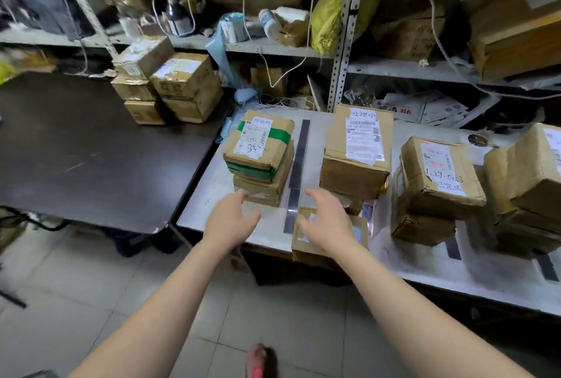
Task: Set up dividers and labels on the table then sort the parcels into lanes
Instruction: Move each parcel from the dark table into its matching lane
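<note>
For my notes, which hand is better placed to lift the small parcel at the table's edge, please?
Right: right hand is over the small brown cardboard parcel; left hand is beside it.

This is a parcel storeroom, the sorting corner of a shipping business. Slotted steel shelving [343,43] lines the far wall, crammed with cartons [516,28], a yellow bag [328,16] and loose cables. On the white table [425,280] at right, taped parcels [352,174] bearing printed shipping labels [362,140] (barcodes, handwritten numbers) stand stacked between dark strips [299,156]. More small boxes [170,86] sit piled on the black table [91,159] at left, above a tiled floor [76,286].
</note>
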Demonstrator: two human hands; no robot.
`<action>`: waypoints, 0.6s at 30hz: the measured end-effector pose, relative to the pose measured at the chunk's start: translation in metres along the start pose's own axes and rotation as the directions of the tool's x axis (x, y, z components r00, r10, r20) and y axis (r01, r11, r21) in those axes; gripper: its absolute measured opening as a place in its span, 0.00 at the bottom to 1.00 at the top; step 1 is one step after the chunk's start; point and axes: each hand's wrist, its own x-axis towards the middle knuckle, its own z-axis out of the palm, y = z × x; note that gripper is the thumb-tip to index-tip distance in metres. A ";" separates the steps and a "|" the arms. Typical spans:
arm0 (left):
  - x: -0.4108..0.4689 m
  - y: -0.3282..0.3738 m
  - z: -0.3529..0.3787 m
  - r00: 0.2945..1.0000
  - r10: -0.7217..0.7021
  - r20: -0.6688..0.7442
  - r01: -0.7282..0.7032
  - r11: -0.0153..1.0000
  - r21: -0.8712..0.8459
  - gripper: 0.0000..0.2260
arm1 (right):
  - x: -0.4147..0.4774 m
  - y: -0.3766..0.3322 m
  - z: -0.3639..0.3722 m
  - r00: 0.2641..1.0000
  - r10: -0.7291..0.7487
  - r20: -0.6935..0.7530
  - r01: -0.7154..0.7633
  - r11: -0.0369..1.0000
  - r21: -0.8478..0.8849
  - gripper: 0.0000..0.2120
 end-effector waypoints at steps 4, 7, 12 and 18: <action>0.017 -0.030 -0.073 0.997 0.036 -0.064 -0.024 0.984 0.179 0.26 | 0.030 -0.066 0.000 0.994 -0.097 0.056 0.103 0.989 -0.106 0.31; 0.038 -0.062 -0.122 0.994 0.063 -0.094 -0.032 0.955 0.296 0.26 | 0.051 -0.117 0.010 0.986 -0.153 0.063 0.163 0.965 -0.207 0.29; 0.089 -0.134 -0.197 0.990 0.077 -0.119 -0.026 0.924 0.380 0.27 | 0.100 -0.206 0.046 0.980 -0.188 0.072 0.200 0.949 -0.242 0.30; 0.167 -0.210 -0.275 0.988 0.120 -0.099 -0.063 0.891 0.450 0.26 | 0.174 -0.318 0.096 0.986 -0.160 0.052 0.168 0.957 -0.236 0.32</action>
